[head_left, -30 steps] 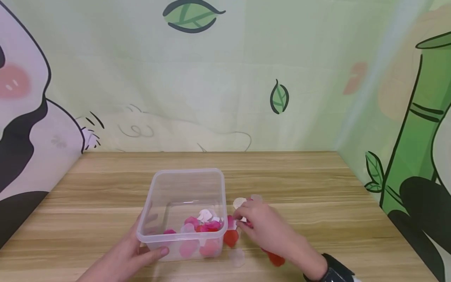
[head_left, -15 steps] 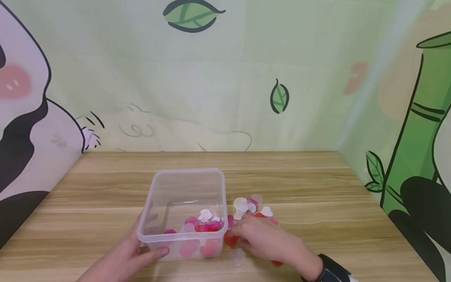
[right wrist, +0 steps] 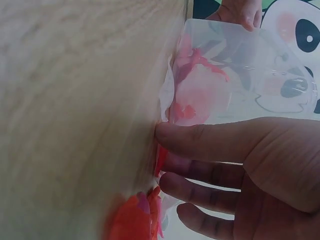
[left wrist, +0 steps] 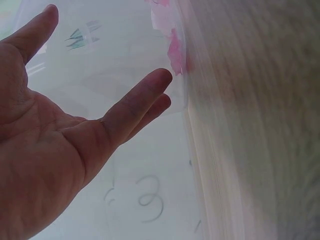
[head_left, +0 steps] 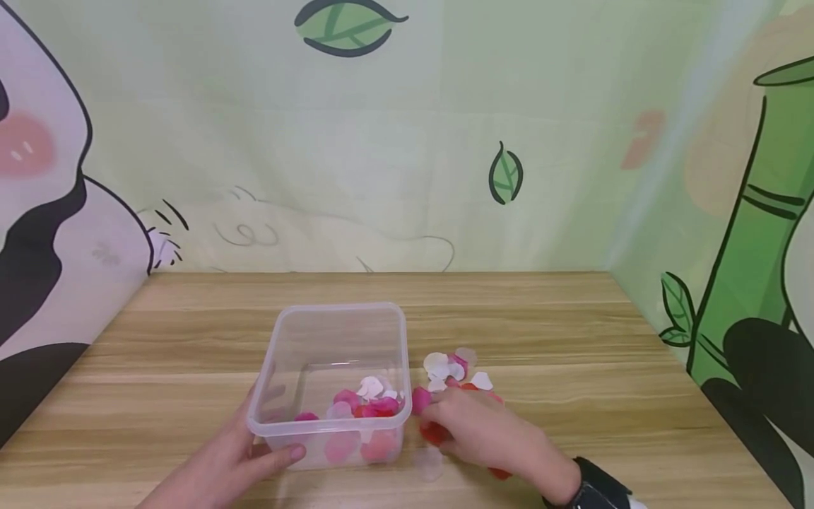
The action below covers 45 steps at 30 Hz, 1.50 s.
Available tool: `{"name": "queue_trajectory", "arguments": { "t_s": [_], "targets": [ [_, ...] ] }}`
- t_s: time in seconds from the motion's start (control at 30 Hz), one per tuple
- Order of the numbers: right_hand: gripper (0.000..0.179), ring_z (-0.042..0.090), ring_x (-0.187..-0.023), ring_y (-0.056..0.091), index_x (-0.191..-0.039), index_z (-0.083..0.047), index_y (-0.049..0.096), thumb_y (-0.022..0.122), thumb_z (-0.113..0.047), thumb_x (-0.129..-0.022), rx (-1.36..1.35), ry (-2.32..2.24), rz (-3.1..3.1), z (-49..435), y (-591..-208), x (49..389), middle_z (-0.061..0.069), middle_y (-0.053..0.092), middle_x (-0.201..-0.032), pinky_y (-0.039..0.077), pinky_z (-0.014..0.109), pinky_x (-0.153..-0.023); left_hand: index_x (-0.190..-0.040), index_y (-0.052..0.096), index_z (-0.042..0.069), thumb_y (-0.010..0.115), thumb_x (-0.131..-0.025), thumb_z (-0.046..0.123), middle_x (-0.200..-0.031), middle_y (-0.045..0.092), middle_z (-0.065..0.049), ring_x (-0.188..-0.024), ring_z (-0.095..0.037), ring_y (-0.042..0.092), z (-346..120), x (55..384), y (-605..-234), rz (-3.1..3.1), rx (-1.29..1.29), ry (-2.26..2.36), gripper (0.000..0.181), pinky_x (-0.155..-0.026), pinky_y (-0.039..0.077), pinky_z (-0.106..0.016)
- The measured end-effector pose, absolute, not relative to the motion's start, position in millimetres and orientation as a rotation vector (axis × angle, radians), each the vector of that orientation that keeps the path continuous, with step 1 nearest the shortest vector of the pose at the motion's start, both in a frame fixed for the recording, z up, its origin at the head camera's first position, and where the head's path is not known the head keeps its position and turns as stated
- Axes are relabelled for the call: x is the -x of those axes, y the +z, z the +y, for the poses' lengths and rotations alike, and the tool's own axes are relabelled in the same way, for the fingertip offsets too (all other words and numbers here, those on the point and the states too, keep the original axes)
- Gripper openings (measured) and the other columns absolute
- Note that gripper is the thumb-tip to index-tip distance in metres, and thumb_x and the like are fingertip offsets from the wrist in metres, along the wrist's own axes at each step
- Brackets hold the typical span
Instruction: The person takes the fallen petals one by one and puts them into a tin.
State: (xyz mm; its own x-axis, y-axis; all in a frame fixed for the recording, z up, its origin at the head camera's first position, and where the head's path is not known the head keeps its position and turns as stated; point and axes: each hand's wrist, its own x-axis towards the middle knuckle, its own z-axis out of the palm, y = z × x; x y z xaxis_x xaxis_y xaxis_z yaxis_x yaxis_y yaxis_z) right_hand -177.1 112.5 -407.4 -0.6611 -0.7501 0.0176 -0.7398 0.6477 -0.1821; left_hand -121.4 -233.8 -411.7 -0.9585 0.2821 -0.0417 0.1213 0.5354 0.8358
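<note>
My left hand (head_left: 242, 445) holds a clear plastic box (head_left: 327, 425) at its near left corner, thumb against the front wall. In the left wrist view the fingers (left wrist: 137, 102) reach out straight along the box wall. Pink, red and white artificial petals (head_left: 365, 403) lie inside, toward the near right corner. Right of the box, my right hand (head_left: 483, 428) is low at the table, thumb and fingers closing on a red petal (right wrist: 161, 159). The same red petal (head_left: 434, 433) shows by the fingertips in the head view. A magenta petal (head_left: 420, 401) lies between hand and box.
More white, pink and red petals (head_left: 437, 365) lie behind the right hand. A pale translucent petal (head_left: 428, 464) is nearer the front, and a red one (head_left: 499, 473) shows beneath the wrist. The wooden table (head_left: 540, 318) meets a printed panda backdrop (head_left: 559, 92).
My right hand has come down and nearer over the petals, uncovering the white and pink ones behind it. The red petal by the box has shifted right. My left hand and the box stay put.
</note>
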Motion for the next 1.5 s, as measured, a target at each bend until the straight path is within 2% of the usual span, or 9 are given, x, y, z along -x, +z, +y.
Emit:
{"name": "queue_trajectory", "arguments": {
  "t_s": [0.2,0.47,0.6,0.73,0.87,1.07,1.27,1.5],
  "targets": [
    [0.02,0.001,-0.07,0.051,-0.082,-0.021,0.068,0.087,-0.017,-0.085,1.238,-0.31,2.775,112.7,-406.0,178.3,-0.017,0.056,-0.076,0.046,0.021,-0.062,-0.165,-0.002,0.032,0.08,-0.091,0.035,-0.157,0.032,-0.03,-0.134,-0.05,0.045,-234.1,122.0,-411.9,2.609,-0.353,1.39,0.111,-0.099,0.044,-0.066],
    [0.011,-0.002,-0.074,0.058,-0.082,-0.019,0.076,0.085,-0.014,-0.086,1.278,-0.458,2.785,117.0,-402.3,183.1,-0.018,0.065,-0.078,0.052,0.02,-0.07,-0.165,-0.003,0.034,0.08,-0.091,0.035,-0.156,0.033,-0.03,-0.133,-0.05,0.046,-234.0,121.7,-412.8,2.623,-0.373,1.389,0.112,-0.099,0.044,-0.065],
    [0.01,0.001,-0.075,0.058,-0.085,-0.017,0.077,0.087,-0.014,-0.084,1.258,-0.519,2.822,118.3,-398.6,184.0,-0.015,0.066,-0.08,0.052,0.022,-0.07,-0.165,-0.002,0.033,0.08,-0.091,0.035,-0.156,0.033,-0.029,-0.133,-0.049,0.046,-234.1,121.3,-412.9,2.619,-0.371,1.394,0.111,-0.099,0.045,-0.065],
    [0.011,0.008,-0.077,0.061,-0.089,-0.012,0.078,0.086,-0.007,-0.084,1.263,-0.616,2.865,120.1,-394.7,184.4,-0.008,0.067,-0.084,0.054,0.024,-0.072,-0.165,0.0,0.033,0.08,-0.091,0.035,-0.156,0.034,-0.027,-0.133,-0.048,0.047,-234.5,120.8,-413.3,2.617,-0.378,1.4,0.11,-0.099,0.046,-0.063],
    [0.012,0.013,-0.08,0.061,-0.091,-0.011,0.078,0.085,-0.003,-0.084,1.251,-0.706,2.922,122.3,-392.8,186.5,-0.007,0.067,-0.087,0.054,0.023,-0.072,-0.165,0.0,0.033,0.081,-0.091,0.035,-0.156,0.034,-0.027,-0.133,-0.047,0.047,-234.3,120.3,-413.6,2.628,-0.386,1.396,0.11,-0.098,0.047,-0.062],
    [0.016,0.008,-0.08,0.064,-0.097,-0.01,0.078,0.083,-0.001,-0.085,1.222,-0.935,2.978,123.2,-387.9,186.7,-0.004,0.071,-0.092,0.056,0.021,-0.071,-0.165,-0.001,0.032,0.08,-0.091,0.036,-0.157,0.032,-0.028,-0.134,-0.049,0.046,-234.3,121.3,-412.6,2.613,-0.354,1.38,0.11,-0.099,0.046,-0.063],
    [0.019,0.009,-0.08,0.066,-0.098,-0.008,0.078,0.086,0.0,-0.082,1.355,-1.131,3.063,121.8,-383.2,184.7,-0.004,0.072,-0.092,0.057,0.024,-0.07,-0.165,-0.001,0.033,0.08,-0.091,0.036,-0.157,0.033,-0.027,-0.133,-0.047,0.048,-234.3,120.2,-412.6,2.622,-0.371,1.387,0.11,-0.099,0.046,-0.062],
    [0.023,0.009,-0.08,0.065,-0.098,-0.009,0.078,0.087,0.002,-0.079,1.513,-1.284,3.09,119.2,-378.8,181.4,-0.005,0.073,-0.091,0.054,0.019,-0.067,-0.165,-0.003,0.036,0.081,-0.09,0.036,-0.157,0.033,-0.027,-0.132,-0.046,0.049,-234.1,120.3,-412.7,2.635,-0.386,1.388,0.112,-0.098,0.048,-0.059]
  ]
}}
